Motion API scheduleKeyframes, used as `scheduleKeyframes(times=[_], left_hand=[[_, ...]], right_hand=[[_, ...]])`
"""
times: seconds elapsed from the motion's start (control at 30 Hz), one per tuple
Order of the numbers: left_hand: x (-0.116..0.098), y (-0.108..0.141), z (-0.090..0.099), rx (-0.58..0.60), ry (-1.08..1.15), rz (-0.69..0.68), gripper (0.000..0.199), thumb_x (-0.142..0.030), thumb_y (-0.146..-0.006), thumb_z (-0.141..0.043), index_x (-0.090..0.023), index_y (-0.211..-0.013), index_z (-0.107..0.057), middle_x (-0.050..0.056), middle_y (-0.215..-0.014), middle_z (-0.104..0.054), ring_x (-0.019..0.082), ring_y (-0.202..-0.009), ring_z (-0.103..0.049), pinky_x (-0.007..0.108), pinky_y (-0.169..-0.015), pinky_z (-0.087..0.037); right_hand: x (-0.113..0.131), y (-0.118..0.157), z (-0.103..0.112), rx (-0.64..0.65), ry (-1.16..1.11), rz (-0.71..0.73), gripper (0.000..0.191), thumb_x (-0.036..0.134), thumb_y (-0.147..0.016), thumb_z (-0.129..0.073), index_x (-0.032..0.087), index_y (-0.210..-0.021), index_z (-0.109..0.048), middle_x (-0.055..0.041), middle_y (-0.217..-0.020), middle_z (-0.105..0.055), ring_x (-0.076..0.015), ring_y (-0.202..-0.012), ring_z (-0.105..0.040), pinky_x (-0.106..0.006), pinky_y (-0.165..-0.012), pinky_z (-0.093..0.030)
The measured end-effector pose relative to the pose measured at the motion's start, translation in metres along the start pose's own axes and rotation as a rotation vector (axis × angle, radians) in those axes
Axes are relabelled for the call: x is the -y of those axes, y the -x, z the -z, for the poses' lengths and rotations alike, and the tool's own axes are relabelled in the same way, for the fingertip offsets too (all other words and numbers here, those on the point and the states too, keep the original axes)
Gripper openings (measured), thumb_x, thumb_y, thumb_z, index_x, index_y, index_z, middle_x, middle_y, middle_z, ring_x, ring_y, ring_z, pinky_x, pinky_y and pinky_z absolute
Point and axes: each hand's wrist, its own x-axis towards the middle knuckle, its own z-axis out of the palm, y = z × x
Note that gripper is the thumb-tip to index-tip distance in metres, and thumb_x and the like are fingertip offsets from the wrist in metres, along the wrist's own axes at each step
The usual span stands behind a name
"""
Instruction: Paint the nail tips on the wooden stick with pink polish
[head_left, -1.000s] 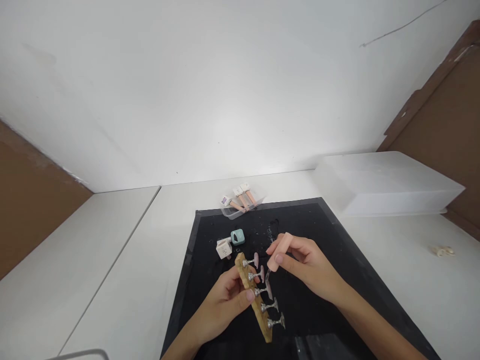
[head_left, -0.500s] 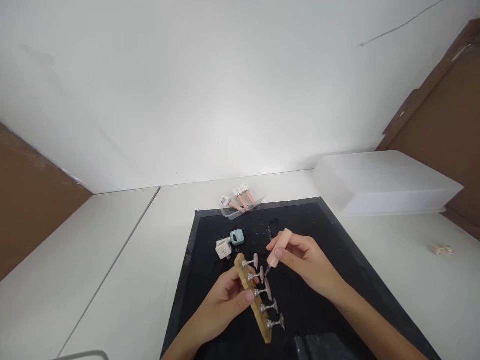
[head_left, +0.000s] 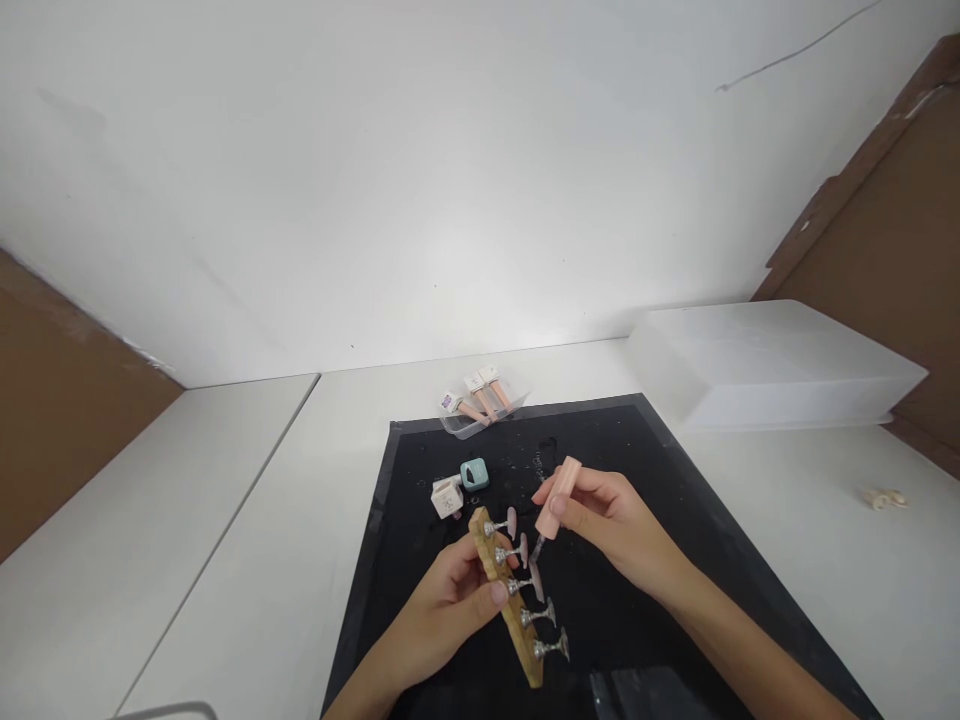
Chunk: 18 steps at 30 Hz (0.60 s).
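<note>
My left hand (head_left: 452, 597) grips a wooden nail stand (head_left: 519, 632) tilted above the black mat, thumb on its front. Several silver holders stick out from the stand to the right, with false nails on them; the upper ones look pale mauve. Between thumb and fingers, my right hand (head_left: 611, 520) pinches a pink nail polish brush (head_left: 559, 498) by its cap. The brush tip points down at the third nail (head_left: 536, 578) from the top and appears to touch it. A white square bottle (head_left: 448, 498) and a teal bottle (head_left: 475, 475) lie on the mat beyond the stand.
A clear plastic tray (head_left: 469, 430) with several pink-capped bottles stands at the black mat's (head_left: 600, 425) far edge. At the right is a large translucent white box (head_left: 787, 370). Small beige pieces (head_left: 885, 498) lie on the white table near it.
The brush in my right hand has shifted slightly and stands more upright. Its tip has moved down toward the third nail. My left hand and the stand have stayed nearly still.
</note>
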Motion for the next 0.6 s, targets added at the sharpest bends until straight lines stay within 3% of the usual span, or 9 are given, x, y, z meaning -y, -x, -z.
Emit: scheduleKeyframes(times=[0.13, 0.33, 0.5, 0.6], left_hand=[[0.0003, -0.0008, 0.0006, 0.003, 0.002, -0.001, 0.03, -0.045, -0.068, -0.067, -0.019, -0.085, -0.063, -0.001, -0.078, -0.05, 0.013, -0.075, -0.045, 0.026, -0.071, -0.04], [0.0013, -0.0009, 0.002, 0.027, 0.003, 0.0, 0.027, -0.043, -0.071, -0.065, -0.021, -0.087, -0.063, 0.0, -0.082, -0.051, 0.014, -0.079, -0.047, 0.027, -0.075, -0.04], [0.0027, -0.0002, 0.0031, 0.026, -0.018, -0.008, 0.027, -0.044, -0.072, -0.063, -0.022, -0.087, -0.063, 0.0, -0.084, -0.052, 0.016, -0.081, -0.048, 0.028, -0.077, -0.04], [0.0033, -0.0004, 0.0033, 0.018, -0.032, -0.011, 0.027, -0.044, -0.073, -0.063, -0.022, -0.09, -0.063, 0.0, -0.083, -0.052, 0.016, -0.081, -0.048, 0.027, -0.077, -0.04]], right_hand=[[-0.0019, 0.002, -0.0003, 0.061, -0.036, -0.023, 0.021, 0.037, -0.081, -0.062, 0.018, -0.076, -0.067, -0.0013, -0.069, -0.065, -0.0156, -0.069, -0.06, -0.026, -0.063, -0.044], [-0.0002, 0.0016, 0.0007, 0.014, -0.028, -0.003, 0.023, 0.036, -0.083, -0.06, 0.018, -0.069, -0.066, -0.0016, -0.069, -0.065, -0.0171, -0.078, -0.06, -0.026, -0.068, -0.044], [0.003, 0.0043, -0.0013, 0.136, -0.061, 0.042, 0.022, 0.033, -0.081, -0.063, 0.018, -0.065, -0.064, -0.0012, -0.068, -0.067, -0.0164, -0.075, -0.06, -0.026, -0.066, -0.044], [0.0045, 0.0046, -0.003, 0.122, -0.037, 0.049, 0.022, 0.03, -0.082, -0.062, 0.018, -0.063, -0.064, -0.001, -0.068, -0.065, -0.0168, -0.079, -0.059, -0.027, -0.069, -0.043]])
